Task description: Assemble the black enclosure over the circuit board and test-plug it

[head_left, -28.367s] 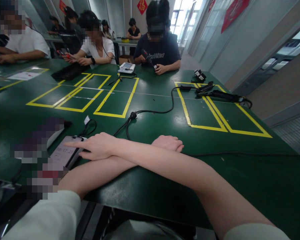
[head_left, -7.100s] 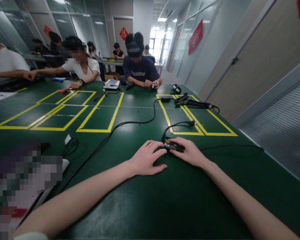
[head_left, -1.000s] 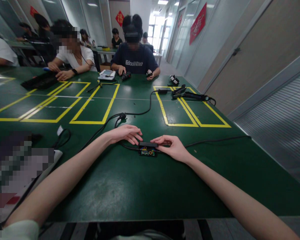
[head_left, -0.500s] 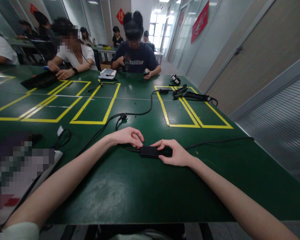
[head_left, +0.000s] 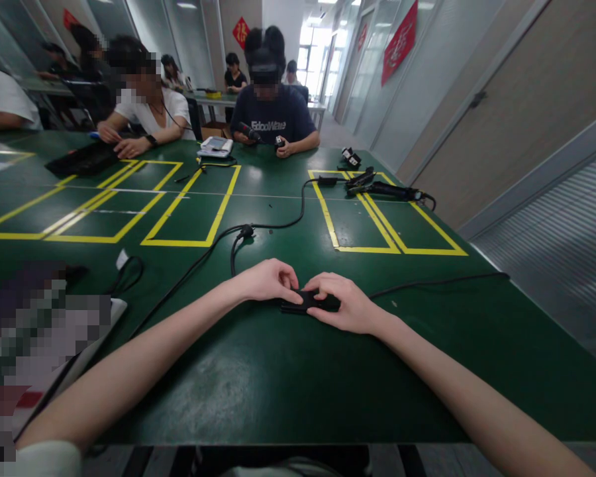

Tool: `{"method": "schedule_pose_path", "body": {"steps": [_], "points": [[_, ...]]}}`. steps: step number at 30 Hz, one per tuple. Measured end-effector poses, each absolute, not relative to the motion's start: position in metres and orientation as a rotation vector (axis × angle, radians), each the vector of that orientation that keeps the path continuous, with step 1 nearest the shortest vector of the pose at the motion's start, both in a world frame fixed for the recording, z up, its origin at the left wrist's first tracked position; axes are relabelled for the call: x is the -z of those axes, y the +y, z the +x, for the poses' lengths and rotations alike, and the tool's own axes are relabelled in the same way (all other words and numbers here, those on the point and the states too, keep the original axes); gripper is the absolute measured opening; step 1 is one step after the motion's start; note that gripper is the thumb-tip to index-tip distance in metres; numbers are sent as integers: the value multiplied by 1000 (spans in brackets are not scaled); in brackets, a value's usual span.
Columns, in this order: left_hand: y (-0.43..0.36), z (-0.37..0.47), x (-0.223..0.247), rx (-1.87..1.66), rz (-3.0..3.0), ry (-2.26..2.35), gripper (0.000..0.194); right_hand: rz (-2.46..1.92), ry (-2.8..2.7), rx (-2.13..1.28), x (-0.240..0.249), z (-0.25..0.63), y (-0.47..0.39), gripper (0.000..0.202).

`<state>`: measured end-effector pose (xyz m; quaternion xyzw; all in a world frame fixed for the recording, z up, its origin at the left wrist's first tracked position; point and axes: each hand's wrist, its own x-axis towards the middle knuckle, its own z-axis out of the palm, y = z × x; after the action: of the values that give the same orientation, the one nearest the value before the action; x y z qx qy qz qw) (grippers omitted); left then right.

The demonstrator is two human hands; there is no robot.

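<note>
A flat black box (head_left: 294, 307), like a power adapter, lies on the green table (head_left: 278, 391) in front of me. My left hand (head_left: 274, 281) rests on its left and upper part, thumb on the top and fingers curled. Around its right end, my right hand (head_left: 342, 302) is closed with thumb and fingers. A black cable (head_left: 437, 282) runs from beside my right hand to the table's right edge. The box's far side and the cable ends at it are hidden by my fingers.
A black plug (head_left: 246, 231) and a long cable (head_left: 302, 205) lie beyond my hands. Black tools (head_left: 387, 191) sit at the back right, near yellow tape outlines. Across the table, a person (head_left: 273, 119) holds a small device; another leans over a black tray (head_left: 82, 159).
My left hand has moved right onto the box, its thumb now on the top. My right hand has shifted slightly left along it. The person opposite has lowered the tool.
</note>
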<state>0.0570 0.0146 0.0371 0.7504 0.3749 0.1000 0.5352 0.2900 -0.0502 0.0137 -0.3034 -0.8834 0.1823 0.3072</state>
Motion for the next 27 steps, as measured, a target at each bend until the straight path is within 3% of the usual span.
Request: {"method": "schedule_pose_path", "body": {"steps": [8,14,21,27], "points": [[-25,84,-37,-367,2342,1187,43,-765,-2347,-498,-14,291,-50,25],[-50,95,-22,-273,2912,1150,27,-890,-2385,-441,-11,290,-51,28],[-53,93,-21,-224,2941,1079,42,-702,-2449,-346,-16,302,-48,31],[-45,90,-17,-228,3008,975,39,-691,-2297,4,-14,302,-46,14]]}}
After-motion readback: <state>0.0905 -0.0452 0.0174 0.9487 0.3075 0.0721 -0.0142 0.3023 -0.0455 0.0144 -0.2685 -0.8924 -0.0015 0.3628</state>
